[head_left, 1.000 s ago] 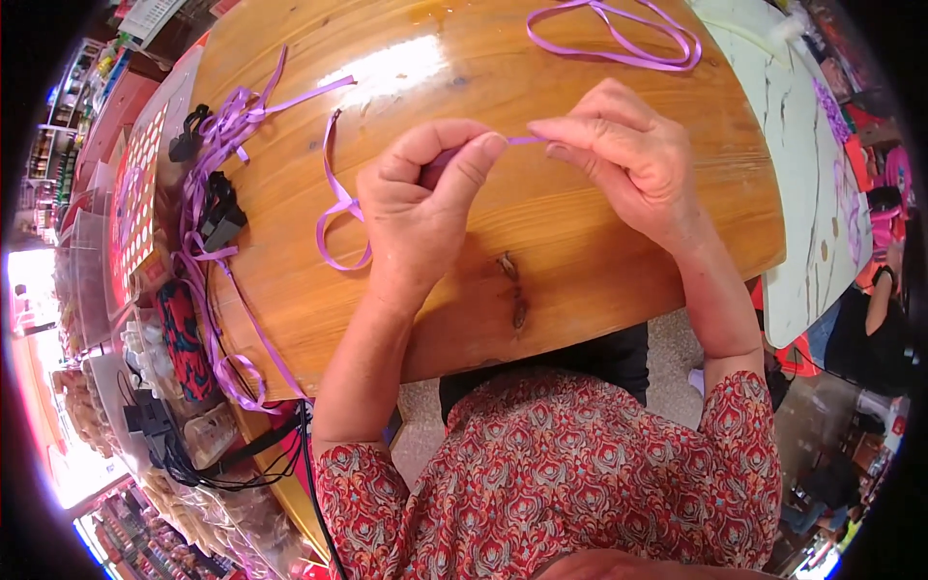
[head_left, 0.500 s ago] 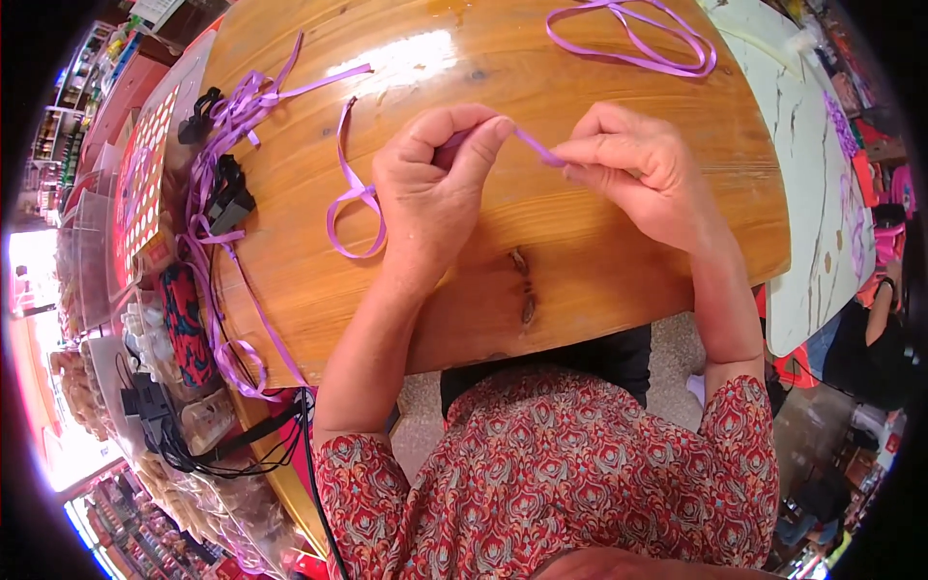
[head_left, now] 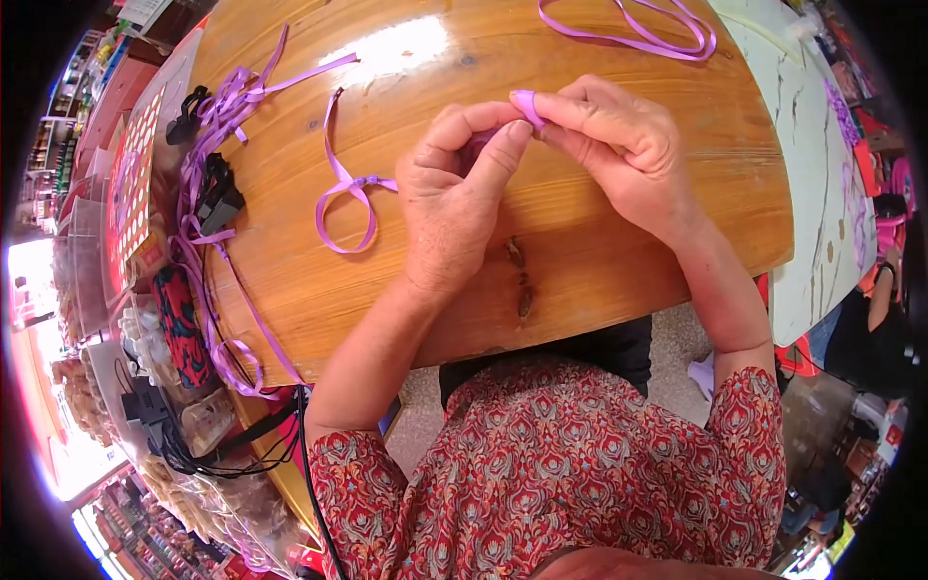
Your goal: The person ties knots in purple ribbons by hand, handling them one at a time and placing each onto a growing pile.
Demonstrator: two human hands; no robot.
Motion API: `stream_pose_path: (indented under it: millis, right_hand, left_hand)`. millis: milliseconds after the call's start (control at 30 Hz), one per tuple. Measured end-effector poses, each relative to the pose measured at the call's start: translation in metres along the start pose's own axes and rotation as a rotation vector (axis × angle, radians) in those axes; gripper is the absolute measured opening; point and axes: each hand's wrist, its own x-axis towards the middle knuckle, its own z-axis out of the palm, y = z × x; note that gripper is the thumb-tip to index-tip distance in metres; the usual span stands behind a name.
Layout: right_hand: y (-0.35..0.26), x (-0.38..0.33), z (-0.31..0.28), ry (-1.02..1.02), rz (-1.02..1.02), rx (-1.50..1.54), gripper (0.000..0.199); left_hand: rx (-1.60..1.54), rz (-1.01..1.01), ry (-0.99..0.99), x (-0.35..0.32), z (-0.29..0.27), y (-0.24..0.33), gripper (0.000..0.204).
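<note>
A narrow purple ribbon (head_left: 527, 108) is pinched between my two hands above the wooden table. My left hand (head_left: 454, 184) grips it between thumb and curled forefinger, and part of it is hidden in the palm. Close against it, my right hand (head_left: 619, 145) pinches the same ribbon, which folds over in a small loop at the fingertips. To the left of my left hand, a ribbon length with a loop and a knot (head_left: 348, 203) lies on the wood and runs in under that hand.
Tangled purple ribbons (head_left: 227, 111) lie at the table's left side with black clips or connectors (head_left: 220, 198) among them. A ribbon loop (head_left: 667, 43) rests at the far right. A white marbled surface (head_left: 822, 203) adjoins the wooden table (head_left: 619, 275). Black cables (head_left: 232, 469) hang at left.
My right hand has moved left and up, closing the gap to my left hand. The straight ribbon stretch between them is now folded into a small loop. My left hand has shifted slightly right.
</note>
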Motion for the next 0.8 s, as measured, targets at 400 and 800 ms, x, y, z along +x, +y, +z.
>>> stream_pose_path:
  millis: [400,800]
  right_hand:
    - [-0.008,-0.003,0.002,0.06,-0.02,-0.215,0.022]
    - [-0.009,-0.002,-0.009,-0.092,0.445,0.555,0.02]
  left_hand:
    - [0.222,0.091,0.004,0.001,-0.001,-0.003,0.008]
    - [-0.072,-0.056,-0.136,-0.004,-0.004,0.008,0.01]
